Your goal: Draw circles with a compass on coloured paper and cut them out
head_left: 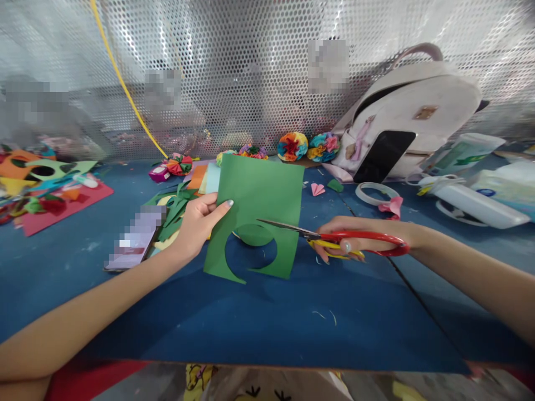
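Observation:
My left hand (200,223) pinches the left edge of a green paper sheet (263,186), thumb in front and fingers behind. The sheet stands tilted above the table, with a round hole cut in its lower half that opens at the bottom edge. A green paper flap (253,235) shows at the top of that hole; whether it is attached I cannot tell. My right hand (338,239) is closed round scissors (363,243) with red and yellow handles. Their blades point left and lie against the sheet just above the hole, and they look nearly closed.
A phone (136,239) and green paper scraps (178,209) lie left of the sheet. Behind are paper flowers (292,146) and a pale backpack (418,106) with a black phone (387,156) against it. A tape roll (376,192) and white device (480,203) sit right. Coloured paper (67,206) fills the far left.

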{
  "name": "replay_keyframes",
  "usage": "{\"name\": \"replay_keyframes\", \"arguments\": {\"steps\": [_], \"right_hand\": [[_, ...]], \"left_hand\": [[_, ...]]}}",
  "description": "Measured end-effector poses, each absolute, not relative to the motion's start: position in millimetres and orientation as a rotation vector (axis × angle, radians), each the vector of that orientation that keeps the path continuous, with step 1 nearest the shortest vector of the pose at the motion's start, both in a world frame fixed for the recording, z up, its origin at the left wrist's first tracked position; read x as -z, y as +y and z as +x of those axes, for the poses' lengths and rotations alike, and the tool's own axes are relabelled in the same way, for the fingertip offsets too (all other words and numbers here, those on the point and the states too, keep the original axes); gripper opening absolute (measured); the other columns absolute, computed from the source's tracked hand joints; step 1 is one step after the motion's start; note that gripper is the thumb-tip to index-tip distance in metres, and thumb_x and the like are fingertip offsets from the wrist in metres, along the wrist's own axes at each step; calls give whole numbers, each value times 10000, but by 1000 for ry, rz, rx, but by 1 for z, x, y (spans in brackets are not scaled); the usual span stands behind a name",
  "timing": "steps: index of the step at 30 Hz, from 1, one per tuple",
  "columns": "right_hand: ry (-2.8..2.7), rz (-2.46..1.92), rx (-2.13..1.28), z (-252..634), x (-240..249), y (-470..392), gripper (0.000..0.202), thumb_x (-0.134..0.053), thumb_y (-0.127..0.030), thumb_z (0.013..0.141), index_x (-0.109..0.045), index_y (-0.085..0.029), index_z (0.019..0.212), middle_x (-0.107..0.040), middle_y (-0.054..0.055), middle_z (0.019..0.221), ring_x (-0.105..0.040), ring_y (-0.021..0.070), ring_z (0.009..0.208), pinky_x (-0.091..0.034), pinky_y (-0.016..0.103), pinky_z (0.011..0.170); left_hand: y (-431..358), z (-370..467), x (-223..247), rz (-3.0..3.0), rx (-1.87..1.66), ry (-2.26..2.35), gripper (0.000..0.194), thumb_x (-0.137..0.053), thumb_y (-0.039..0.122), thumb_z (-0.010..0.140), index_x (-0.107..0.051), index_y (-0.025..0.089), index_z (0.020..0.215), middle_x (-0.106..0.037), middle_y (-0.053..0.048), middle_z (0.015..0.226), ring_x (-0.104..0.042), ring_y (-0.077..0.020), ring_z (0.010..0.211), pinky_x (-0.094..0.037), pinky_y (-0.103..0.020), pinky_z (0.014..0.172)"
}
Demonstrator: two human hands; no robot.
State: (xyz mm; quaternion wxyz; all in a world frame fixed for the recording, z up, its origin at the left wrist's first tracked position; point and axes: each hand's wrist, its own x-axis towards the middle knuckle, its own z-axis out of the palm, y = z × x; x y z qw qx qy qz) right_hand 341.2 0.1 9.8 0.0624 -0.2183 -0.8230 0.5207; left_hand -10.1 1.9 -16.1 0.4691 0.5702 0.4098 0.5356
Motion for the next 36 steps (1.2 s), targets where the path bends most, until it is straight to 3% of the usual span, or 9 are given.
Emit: {"name": "replay_keyframes", "arguments": {"steps": [7,19,22,27,36], "right_hand": [[-2399,-875,-1643,341,-8,-4,572,-552,-701,978,-654,-140,939,-547,16,779,-504,101,571,-422,218,485],[-2423,-1001,-1664,336,-3,4,504,-682,-660,905,-516,-204,768,-411,-62,647,-405,79,495,-324,198,424],[-2455,-980,-1645,337,-2,6,553,-652,-739,891,-558,-200,814,-431,-53,670,-383,89,530,-291,214,453],[-2533,-819,-1623,337,-4,4,798,-566,-925,800,-651,-163,1023,-522,-4,805,-409,119,640,-319,251,543],[-2509,-788,-1652,336,-8,-3,756,-616,-855,840,-654,-144,1096,-545,8,830,-466,126,667,-368,230,552]], "left_hand": [[0,-10,13,1412,-1349,1019,240,-890,416,792,-757,215,792,-710,-13,662,-680,-195,601,-532,-288,539],[-5,-9,8,1496,-1322,1062,284,-852,455,822,-748,203,742,-680,-1,628,-596,-137,517,-410,-225,437],[-4,-11,11,1499,-1334,1062,288,-843,472,832,-751,211,753,-676,-2,628,-592,-141,522,-416,-235,448],[-1,-11,13,1479,-1372,1067,295,-842,486,833,-753,215,760,-662,5,607,-585,-138,519,-415,-231,448],[-7,-8,12,1464,-1375,1056,338,-865,496,802,-734,190,741,-613,20,588,-545,-111,511,-404,-204,456]]}}
